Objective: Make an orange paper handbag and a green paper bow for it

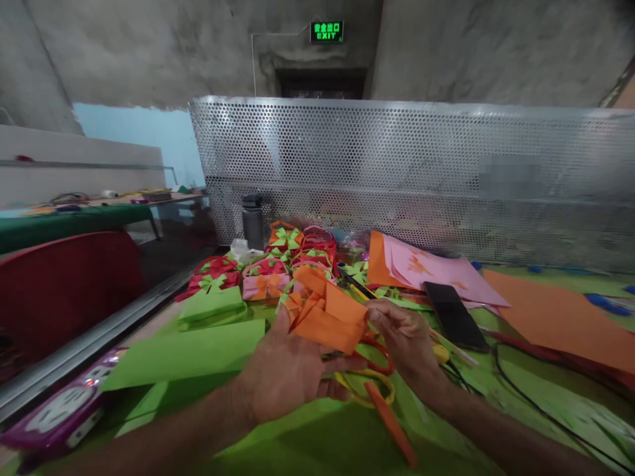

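Observation:
A folded piece of orange felt-like sheet is held up in front of me, with several loose flaps on its left side. My left hand supports it from below and from the left, thumb against its edge. At its right corner, the thumb and fingertips of my right hand pinch the sheet. Under the hands, on the green surface, lie looped yellow handles, perhaps of scissors, and a narrow orange strip. A red loop shows between the hands, partly hidden.
Small red and pink bags with bows crowd the back, near a dark bottle. Green sheets and a purple power strip are at left. Rightward lie a phone, pink sheets and a black cable. A perforated metal panel stands behind.

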Available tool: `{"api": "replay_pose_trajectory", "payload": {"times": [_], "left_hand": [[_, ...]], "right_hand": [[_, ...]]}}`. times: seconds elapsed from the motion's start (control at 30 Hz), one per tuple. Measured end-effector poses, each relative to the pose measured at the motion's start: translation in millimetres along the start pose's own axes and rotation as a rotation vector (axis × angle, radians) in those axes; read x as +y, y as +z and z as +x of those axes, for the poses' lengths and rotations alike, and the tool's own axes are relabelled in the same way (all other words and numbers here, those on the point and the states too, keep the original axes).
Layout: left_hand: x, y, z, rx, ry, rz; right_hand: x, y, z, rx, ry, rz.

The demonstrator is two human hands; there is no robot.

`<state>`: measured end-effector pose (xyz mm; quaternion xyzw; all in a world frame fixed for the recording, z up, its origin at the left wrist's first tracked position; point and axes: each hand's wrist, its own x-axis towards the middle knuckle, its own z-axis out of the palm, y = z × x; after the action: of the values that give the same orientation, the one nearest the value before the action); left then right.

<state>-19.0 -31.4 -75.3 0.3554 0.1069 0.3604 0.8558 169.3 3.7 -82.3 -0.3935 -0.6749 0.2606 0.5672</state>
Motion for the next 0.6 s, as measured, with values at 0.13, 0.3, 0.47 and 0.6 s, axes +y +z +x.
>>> {"api": "replay_pose_trajectory", "payload": {"times": [0.13,0.3,0.47,0.6], "left_hand": [[3,-5.7,1,-0.008,-0.002,0.023],[5,-15.2,4,0.011,0.025,0.012],[8,-21.2,4,-0.005,0.069,0.015],[12,-24.5,3,0.014,0.103,0.087]], "right_hand": [[3,0,-3,-0.020,0.014,-0.007],[6,-1,-8,-0.100,-0.087,-0.027],[1,-4,-7,0.023,-0.108,-0.117],[-9,-6,-9,-0.019,-0.280,-0.216]]}}
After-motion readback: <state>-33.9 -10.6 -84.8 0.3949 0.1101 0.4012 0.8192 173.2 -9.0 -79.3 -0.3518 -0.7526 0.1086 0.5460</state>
